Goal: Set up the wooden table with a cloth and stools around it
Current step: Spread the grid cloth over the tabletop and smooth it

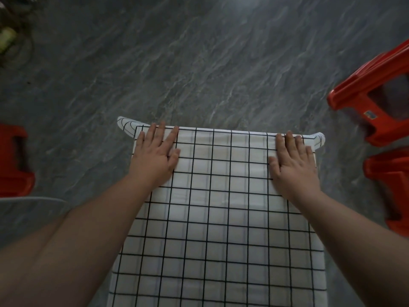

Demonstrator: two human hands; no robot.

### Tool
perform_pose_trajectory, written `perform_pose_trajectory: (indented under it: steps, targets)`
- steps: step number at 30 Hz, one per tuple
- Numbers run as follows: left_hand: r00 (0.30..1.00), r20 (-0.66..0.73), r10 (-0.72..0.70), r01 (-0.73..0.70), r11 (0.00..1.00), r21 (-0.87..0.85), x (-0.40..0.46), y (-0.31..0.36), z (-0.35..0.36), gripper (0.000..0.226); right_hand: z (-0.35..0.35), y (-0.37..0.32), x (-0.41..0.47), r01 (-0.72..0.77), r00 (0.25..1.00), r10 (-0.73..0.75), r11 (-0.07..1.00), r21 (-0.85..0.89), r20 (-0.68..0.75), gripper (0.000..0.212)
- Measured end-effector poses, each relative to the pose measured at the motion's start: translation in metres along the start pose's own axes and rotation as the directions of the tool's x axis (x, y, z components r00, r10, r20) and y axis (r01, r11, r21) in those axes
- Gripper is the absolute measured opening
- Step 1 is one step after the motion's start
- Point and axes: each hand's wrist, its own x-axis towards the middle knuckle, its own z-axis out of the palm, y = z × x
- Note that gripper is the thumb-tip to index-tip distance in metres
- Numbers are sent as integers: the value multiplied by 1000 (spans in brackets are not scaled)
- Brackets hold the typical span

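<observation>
A white cloth with a black grid (221,207) covers the table completely, so no wood shows. Its far corners hang over the far edge. My left hand (156,151) lies flat on the cloth near the far left corner, fingers straight and spread. My right hand (293,160) lies flat near the far right corner, fingertips at the far edge. A red plastic stool (363,89) lies tipped on the floor to the right. Another red stool (389,185) stands below it on the right. A third red stool (13,160) stands at the left edge.
Dark grey marbled floor (199,63) stretches beyond the table. A blurred yellowish object (6,38) sits at the top left corner. A grey curved surface (28,202) shows at the left under my forearm.
</observation>
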Motion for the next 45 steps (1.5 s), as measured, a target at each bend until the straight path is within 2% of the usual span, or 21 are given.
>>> perform_pose_trajectory:
  steps: [5,7,11,17,23,26,31,36,39,42,45]
  targets:
    - [996,91,-24,31,997,-67,4,1,-11,65,-7,-1,4,-17,998,14,998,63,59,66]
    - [996,92,-8,15,997,-81,5,1,-17,66,-14,0,3,22,1000,-24,997,80,17,65]
    - [1000,-9,4,-5,999,-51,-7,6,-24,65,-28,-6,-20,82,988,-71,993,82,-136,66]
    - [990,-122,74,-97,977,-190,-92,28,-12,65,-16,-28,-110,116,992,-108,987,111,-72,66]
    - [996,32,79,-70,975,-213,-210,28,17,72,17,-40,-206,166,980,-176,980,110,93,77]
    - [981,179,68,-49,993,-107,-249,28,22,81,26,-44,-238,158,969,-167,985,63,183,80]
    - [952,307,-7,11,1000,-13,-272,31,18,85,36,-47,-252,118,965,-108,993,-25,239,80]
    - [938,344,-39,49,999,-21,-270,32,16,90,36,-49,-252,107,964,-94,993,-42,249,78]
    - [917,394,-62,96,993,-66,-270,33,5,93,23,-53,-249,89,949,-77,996,-26,307,78]
    - [913,398,-93,155,980,-127,-271,34,-29,85,-14,-63,-248,122,948,-111,992,-19,298,77]
    - [932,332,-148,216,960,-180,-274,36,-91,76,-76,-78,-256,134,959,-129,991,-2,252,71]
